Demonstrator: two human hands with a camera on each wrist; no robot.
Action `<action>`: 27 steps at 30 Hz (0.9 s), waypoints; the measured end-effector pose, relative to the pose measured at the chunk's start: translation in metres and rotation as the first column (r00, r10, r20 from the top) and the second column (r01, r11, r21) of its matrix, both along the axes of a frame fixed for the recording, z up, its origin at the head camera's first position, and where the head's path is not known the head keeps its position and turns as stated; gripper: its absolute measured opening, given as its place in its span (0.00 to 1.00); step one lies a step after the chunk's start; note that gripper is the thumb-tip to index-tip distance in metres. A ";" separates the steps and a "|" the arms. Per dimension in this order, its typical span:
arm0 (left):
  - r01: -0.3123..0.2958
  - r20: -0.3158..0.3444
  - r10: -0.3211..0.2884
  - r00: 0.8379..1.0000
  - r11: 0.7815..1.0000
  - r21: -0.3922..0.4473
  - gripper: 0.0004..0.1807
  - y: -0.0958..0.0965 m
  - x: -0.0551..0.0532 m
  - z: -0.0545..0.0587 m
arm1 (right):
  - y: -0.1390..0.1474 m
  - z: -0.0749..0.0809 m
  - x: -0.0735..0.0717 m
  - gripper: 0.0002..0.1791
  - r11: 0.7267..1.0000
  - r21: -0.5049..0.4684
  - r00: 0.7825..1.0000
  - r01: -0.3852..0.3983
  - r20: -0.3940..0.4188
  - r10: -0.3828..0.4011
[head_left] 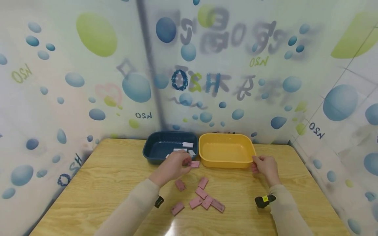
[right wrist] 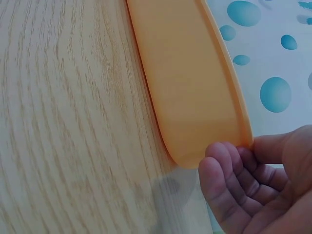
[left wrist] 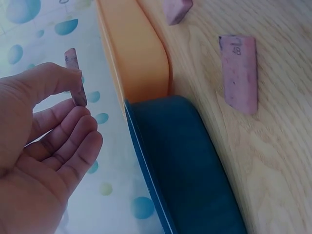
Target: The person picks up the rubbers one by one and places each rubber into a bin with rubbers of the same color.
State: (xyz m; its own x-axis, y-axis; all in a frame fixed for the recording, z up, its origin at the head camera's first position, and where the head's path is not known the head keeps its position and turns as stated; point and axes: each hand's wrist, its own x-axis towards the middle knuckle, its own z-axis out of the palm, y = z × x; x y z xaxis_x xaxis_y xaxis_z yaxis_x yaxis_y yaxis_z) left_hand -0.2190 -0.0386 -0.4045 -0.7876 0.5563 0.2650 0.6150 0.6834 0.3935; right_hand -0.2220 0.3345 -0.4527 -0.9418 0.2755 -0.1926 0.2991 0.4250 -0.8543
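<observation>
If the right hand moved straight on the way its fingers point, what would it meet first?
The yellow bin; the right hand grips its right end, so there seems no gap between them.

Wood-grain table (head_left: 242, 191) with trays and erasers.
Immediately left of the yellow tray (head_left: 225, 164) stands a dark-blue tray (head_left: 155, 160); seven pink erasers (head_left: 201, 192) lie in front, toward its left, some overlapping.

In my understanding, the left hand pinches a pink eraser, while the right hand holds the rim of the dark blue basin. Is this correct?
Not entirely. The right hand holds the rim of the yellow basin, as the right wrist view shows. The left hand does pinch a pink eraser.
</observation>
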 end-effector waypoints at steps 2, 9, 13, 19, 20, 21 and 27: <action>-0.006 0.026 0.006 1.000 1.000 0.012 0.07 0.002 -0.001 0.001 | 0.000 0.000 0.000 0.21 1.000 -0.004 1.000 0.000 0.001 0.000; -0.031 0.010 0.031 0.999 0.999 0.023 0.07 0.010 -0.006 0.001 | 0.000 0.002 0.000 0.21 1.000 -0.011 1.000 -0.007 0.005 0.007; -0.052 0.023 0.052 0.998 0.999 0.014 0.08 0.015 -0.009 0.000 | 0.000 0.001 0.001 0.21 1.000 0.013 1.000 -0.006 0.007 0.006; -0.078 0.086 0.075 0.993 0.996 0.034 0.09 0.023 -0.014 0.000 | 0.001 0.002 0.001 0.22 0.999 0.043 1.000 -0.003 0.011 0.003; -0.080 0.091 0.076 0.993 0.996 0.037 0.09 0.024 -0.015 -0.001 | 0.001 0.002 0.001 0.21 0.999 0.042 1.000 -0.002 0.012 0.002; -0.082 0.093 0.078 0.993 0.996 0.040 0.09 0.025 -0.016 -0.001 | 0.001 0.002 0.002 0.22 0.999 0.041 1.000 -0.005 0.010 0.005; -0.078 0.084 0.072 0.994 0.994 0.075 0.13 0.035 -0.020 -0.003 | -0.002 0.002 0.001 0.21 0.999 0.035 1.000 -0.004 0.007 0.004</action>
State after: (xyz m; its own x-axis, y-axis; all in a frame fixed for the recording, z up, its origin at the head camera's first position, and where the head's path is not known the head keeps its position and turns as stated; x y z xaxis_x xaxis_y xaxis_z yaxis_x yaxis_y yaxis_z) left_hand -0.2391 -0.0040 -0.4073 -0.8469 0.4750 0.2389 0.5272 0.6915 0.4939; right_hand -0.2209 0.3328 -0.4509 -0.9416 0.2785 -0.1892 0.3030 0.4560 -0.8368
